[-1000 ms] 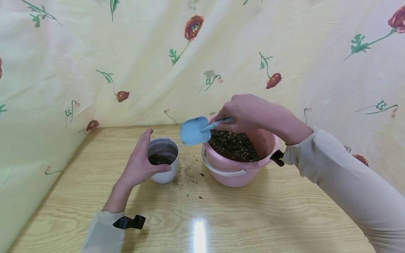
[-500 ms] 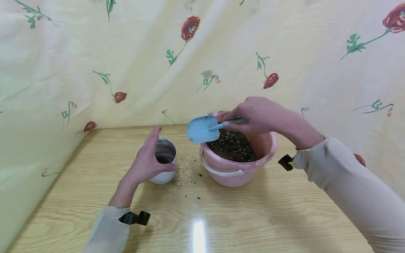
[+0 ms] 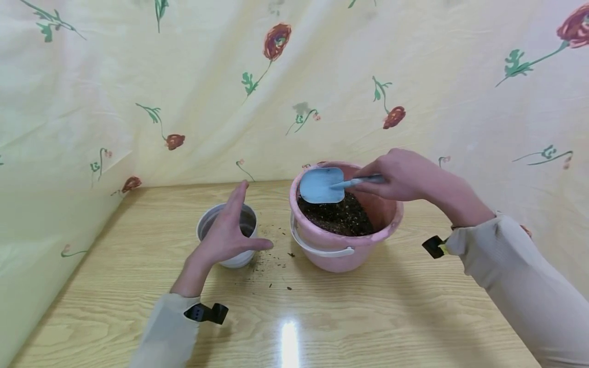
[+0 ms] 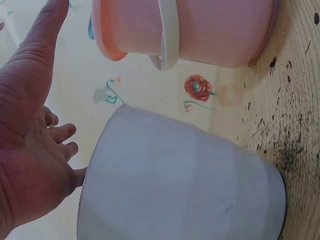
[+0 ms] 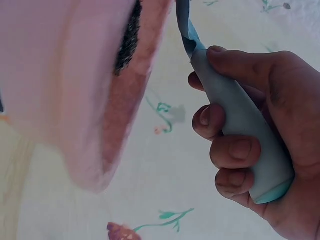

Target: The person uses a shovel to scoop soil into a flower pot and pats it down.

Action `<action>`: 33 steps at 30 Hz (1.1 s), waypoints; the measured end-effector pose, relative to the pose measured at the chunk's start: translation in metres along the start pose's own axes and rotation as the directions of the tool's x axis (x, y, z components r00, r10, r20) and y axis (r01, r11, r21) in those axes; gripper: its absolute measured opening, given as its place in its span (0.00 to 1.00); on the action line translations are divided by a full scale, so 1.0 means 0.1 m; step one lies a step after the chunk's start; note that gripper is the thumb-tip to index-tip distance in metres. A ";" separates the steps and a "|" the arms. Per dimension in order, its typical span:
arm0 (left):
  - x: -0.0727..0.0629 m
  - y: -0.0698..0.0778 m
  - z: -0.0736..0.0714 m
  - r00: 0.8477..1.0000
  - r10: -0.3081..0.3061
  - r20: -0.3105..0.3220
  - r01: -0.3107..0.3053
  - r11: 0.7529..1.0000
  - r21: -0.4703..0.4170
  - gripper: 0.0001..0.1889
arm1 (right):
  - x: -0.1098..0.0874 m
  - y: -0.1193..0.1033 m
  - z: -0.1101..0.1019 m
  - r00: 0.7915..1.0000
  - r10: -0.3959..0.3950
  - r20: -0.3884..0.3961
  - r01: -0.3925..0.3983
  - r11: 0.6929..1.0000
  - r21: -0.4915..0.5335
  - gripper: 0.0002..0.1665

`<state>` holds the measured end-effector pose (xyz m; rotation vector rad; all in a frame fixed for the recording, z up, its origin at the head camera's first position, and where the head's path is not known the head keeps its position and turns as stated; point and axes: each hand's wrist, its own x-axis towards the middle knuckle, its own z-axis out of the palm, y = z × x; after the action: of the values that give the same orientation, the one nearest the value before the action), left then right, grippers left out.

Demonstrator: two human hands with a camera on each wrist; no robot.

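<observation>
A blue hand trowel (image 3: 322,185) is gripped by its grey-blue handle (image 5: 240,120) in my right hand (image 3: 400,176). Its blade overlaps the dark soil (image 3: 342,217) inside a pink bucket (image 3: 340,253) in the head view. My left hand (image 3: 225,237) reaches over a pale grey plastic pot (image 3: 236,261), thumb and fingers spread wide and holding nothing. In the left wrist view the little finger comes right at the rim of the pot (image 4: 175,180). Part of the pot's mouth is hidden behind the hand.
Loose soil crumbs (image 3: 262,263) lie on the wooden table (image 3: 331,317) between pot and bucket. A white handle (image 3: 322,251) hangs down the bucket's front. Flower-patterned cloth (image 3: 207,76) stands behind and along the left side.
My right hand has carried the trowel rightward, from beside the bucket's left rim to over its soil. My left hand has shifted right across the pot, with its fingers still spread.
</observation>
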<state>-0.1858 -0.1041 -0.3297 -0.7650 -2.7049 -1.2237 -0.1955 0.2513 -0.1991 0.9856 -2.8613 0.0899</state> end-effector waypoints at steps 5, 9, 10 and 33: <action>0.05 0.04 0.04 1.000 0.017 0.015 -0.017 1.000 0.001 0.69 | -0.08 0.10 0.06 1.000 0.005 -0.005 -0.005 1.000 0.000 0.12; 0.11 0.07 0.08 0.999 0.040 0.028 -0.040 0.999 -0.017 0.69 | -0.12 0.18 0.11 1.000 0.029 -0.006 -0.029 1.000 -0.005 0.11; 0.13 0.07 0.10 0.999 0.044 0.031 -0.043 0.999 -0.019 0.69 | -0.13 0.20 0.12 0.999 0.036 -0.006 -0.036 0.999 -0.008 0.10; 0.58 0.35 0.33 0.987 0.118 0.112 -0.109 0.990 -0.087 0.70 | -0.19 0.38 0.22 0.978 0.189 0.088 -0.182 0.980 -0.082 0.13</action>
<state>-0.2154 -0.0373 -0.3125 -1.0168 -2.6729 -1.3074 -0.2057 0.2909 -0.2237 0.7269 -3.0133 -0.0477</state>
